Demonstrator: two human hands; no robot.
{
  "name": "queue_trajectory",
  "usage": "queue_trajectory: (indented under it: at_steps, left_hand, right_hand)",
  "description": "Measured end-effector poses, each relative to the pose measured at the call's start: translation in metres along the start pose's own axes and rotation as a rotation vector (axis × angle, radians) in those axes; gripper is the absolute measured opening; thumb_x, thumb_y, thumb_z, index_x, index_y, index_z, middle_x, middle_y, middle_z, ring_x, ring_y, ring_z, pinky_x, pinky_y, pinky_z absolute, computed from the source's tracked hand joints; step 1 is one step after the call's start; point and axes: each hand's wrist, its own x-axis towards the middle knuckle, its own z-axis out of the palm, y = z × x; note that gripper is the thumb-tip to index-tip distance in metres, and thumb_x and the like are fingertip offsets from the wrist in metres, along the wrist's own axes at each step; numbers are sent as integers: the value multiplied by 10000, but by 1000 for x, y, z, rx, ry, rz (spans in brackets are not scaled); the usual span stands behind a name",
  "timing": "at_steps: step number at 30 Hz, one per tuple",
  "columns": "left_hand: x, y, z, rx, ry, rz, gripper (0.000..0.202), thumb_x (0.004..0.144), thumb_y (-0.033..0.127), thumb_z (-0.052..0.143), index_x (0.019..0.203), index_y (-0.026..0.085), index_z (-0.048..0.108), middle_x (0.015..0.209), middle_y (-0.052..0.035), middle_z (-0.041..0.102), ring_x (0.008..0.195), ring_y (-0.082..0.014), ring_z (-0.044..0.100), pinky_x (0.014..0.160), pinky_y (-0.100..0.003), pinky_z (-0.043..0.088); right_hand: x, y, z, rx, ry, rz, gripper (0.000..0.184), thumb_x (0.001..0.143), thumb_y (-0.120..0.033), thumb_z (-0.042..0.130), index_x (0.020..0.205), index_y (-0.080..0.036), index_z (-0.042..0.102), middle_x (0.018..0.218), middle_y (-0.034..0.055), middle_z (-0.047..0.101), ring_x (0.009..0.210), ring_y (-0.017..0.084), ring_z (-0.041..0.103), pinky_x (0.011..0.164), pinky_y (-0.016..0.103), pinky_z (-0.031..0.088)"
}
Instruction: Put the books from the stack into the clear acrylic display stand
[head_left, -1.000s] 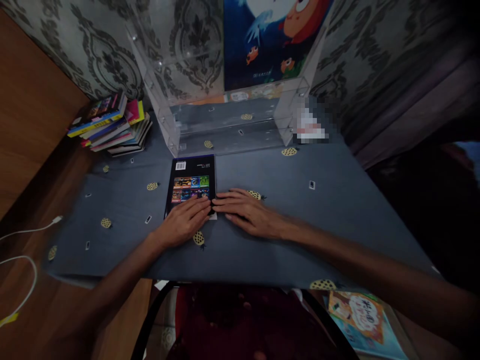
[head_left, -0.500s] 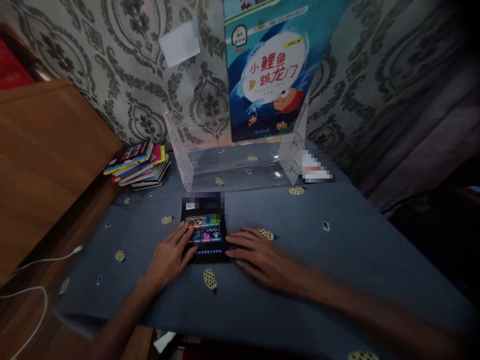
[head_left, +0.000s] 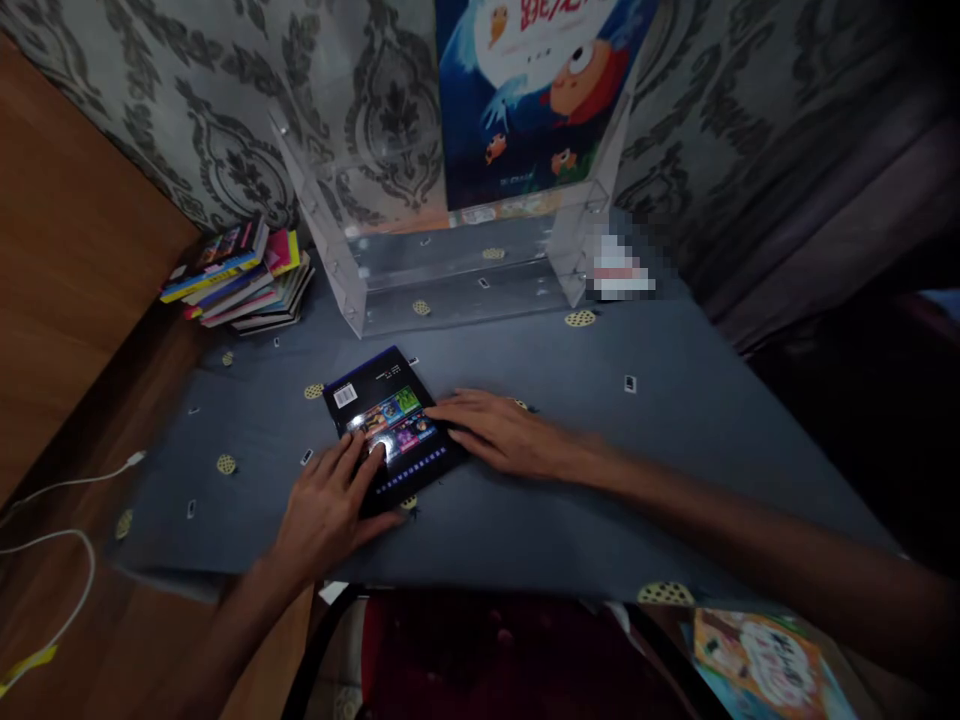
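Note:
A black book (head_left: 412, 445) with a barcode label and small colourful pictures lies on the blue-grey tablecloth (head_left: 525, 530), turned at an angle. My left hand (head_left: 330, 500) rests on its lower left part, with fingertips on the cover and the thumb stretched toward the near edge. Across from it, my right hand (head_left: 502, 430) lies flat with fingers extended, their tips touching the book's right edge. Both hands have their fingers apart, and neither wraps around the book.
Behind the book stands a clear acrylic stand (head_left: 457, 325). A large picture book (head_left: 517, 150) leans upright at the wall. Stacked books (head_left: 247, 280) sit at the back left. A white cable (head_left: 90, 560) hangs at left; a red chair (head_left: 510, 650) is below the table edge.
The book has turned from nearly straight to slanted, with both hands on it. The camera view has tipped downward, showing the chair and another book below the table.

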Motion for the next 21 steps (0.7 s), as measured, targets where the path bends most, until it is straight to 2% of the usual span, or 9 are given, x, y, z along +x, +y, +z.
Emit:
queue_trajectory:
  at_steps: [3, 6, 9, 12, 16, 21]
  left_hand:
    - [0, 4, -2, -5, 4, 13, 550, 954, 516, 557, 1337, 122, 549, 1332, -192, 642, 1203, -348, 621, 914, -487, 555]
    - [0, 13, -3, -29, 84, 33, 428, 972, 370, 572, 1303, 100, 565, 1268, -179, 682, 1173, -310, 648, 910, -438, 578]
    - [0, 20, -2, -43, 137, 58, 400, 958, 279, 600, 1306, 85, 568, 1209, -165, 713, 1145, -292, 670, 898, -399, 596]
    - [-3, 23, 0, -56, 139, 65, 439, 956, 247, 600, 1362, 93, 541, 1183, -162, 725, 1127, -298, 684, 889, -406, 607]
    - [-7, 22, 3, -118, 84, 40, 463, 967, 236, 572, 1414, 135, 511, 1229, -165, 707, 1167, -319, 667, 901, -445, 608]
    - [-9, 23, 2, -156, 75, -7, 421, 959, 257, 593, 1368, 162, 558, 1243, -147, 703, 1187, -308, 656, 931, -439, 597]
  right_hand:
    - [-3, 5, 5, 29, 16, -4, 414, 1003, -210, 453, 1405, -251, 544, 1384, 78, 626, 1329, 245, 536, 1121, 521, 435]
    - [-6, 8, 10, 41, 36, -20, 411, 1001, -205, 450, 1397, -250, 552, 1385, 85, 625, 1342, 238, 524, 1131, 534, 419]
    - [-6, 8, 10, 63, 37, -47, 389, 1005, -207, 445, 1367, -244, 581, 1363, 85, 642, 1335, 230, 529, 1130, 527, 418]
    - [-5, 6, 8, 91, 38, -48, 371, 1006, -210, 453, 1342, -252, 605, 1351, 68, 654, 1342, 227, 519, 1124, 518, 421]
    - [-6, 5, 6, 132, 30, -26, 368, 1005, -206, 457, 1335, -253, 611, 1346, 62, 655, 1331, 218, 528, 1117, 503, 424]
    - [-8, 5, 6, 159, 39, 9, 356, 1002, -216, 473, 1317, -270, 629, 1341, 69, 651, 1305, 228, 546, 1091, 514, 436]
